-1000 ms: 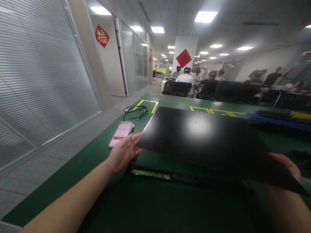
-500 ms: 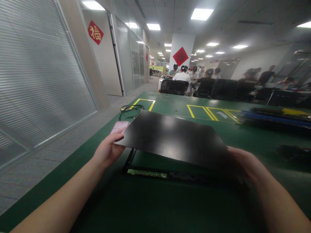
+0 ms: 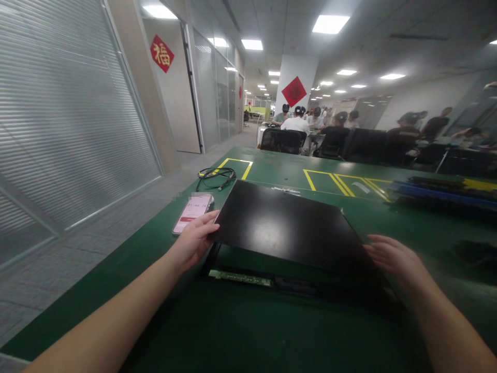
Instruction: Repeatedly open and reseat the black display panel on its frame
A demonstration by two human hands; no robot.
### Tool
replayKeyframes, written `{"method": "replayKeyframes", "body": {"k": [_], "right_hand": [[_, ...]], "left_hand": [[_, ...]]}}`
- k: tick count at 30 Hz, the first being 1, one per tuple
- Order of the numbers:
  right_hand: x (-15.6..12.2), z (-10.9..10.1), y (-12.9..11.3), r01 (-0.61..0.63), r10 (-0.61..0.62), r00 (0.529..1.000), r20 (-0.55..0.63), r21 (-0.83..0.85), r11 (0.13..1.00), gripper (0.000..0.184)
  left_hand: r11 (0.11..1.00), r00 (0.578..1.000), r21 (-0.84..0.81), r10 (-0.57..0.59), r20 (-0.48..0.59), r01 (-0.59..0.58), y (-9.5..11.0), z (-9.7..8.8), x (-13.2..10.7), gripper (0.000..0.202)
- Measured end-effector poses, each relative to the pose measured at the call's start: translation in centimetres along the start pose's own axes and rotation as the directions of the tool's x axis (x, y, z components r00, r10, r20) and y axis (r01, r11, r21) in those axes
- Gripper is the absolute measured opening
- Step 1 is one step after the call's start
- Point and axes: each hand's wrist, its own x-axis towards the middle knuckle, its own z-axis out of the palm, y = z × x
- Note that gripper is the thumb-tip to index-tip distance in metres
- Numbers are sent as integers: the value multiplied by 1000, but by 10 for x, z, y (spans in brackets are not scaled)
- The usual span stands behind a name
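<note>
Nearest you, your bare forearms are reaching in from both lower corners over the dark green worktop (image 3: 279, 336). Just beyond its bare near part, a slim black frame (image 3: 303, 286) is lying flat, with a narrow, bright green circuit-board strip (image 3: 240, 278) showing along the left part of its near side. You are keeping your left hand (image 3: 194, 241) at the left edge of a thin, black, rectangular panel (image 3: 279, 223) with a glossy face; that grip is clamping on the panel near its near left corner, thumb uppermost. Your right hand (image 3: 398, 261) is meeting the panel's right edge with its fingers stretched out and lying close together; whether that grip is clamping on it, you cannot tell from here. The panel is hanging over the frame, tilting, its near edge standing clear of the circuit-board strip.

Well to the right, a blurred black heap (image 3: 476, 254) is lying on the worktop. Just beyond your left hand, a pale-screened smartphone (image 3: 193, 213) is resting face up, and past it a coiled black cable (image 3: 216, 177) is lying partly across yellow tape outlines (image 3: 238, 161). Towards the far right, a long blue object (image 3: 435, 192) is lying under dark pieces. Farther off, people (image 3: 297, 123) in caps are sitting before a white pillar (image 3: 298, 72) bearing a red diamond-shaped poster (image 3: 294, 91).
</note>
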Motion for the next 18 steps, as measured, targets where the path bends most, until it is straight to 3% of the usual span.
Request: {"method": "replayKeyframes", "body": {"k": [10, 18], "right_hand": [[16, -2, 16, 181, -190, 981, -30, -197, 964, 45], [20, -5, 18, 159, -175, 982, -66, -203, 966, 36]], "left_hand": [[998, 1000, -59, 5, -30, -7, -1, 6, -2, 35], [996, 995, -65, -67, -73, 62, -6, 12, -4, 39]]}}
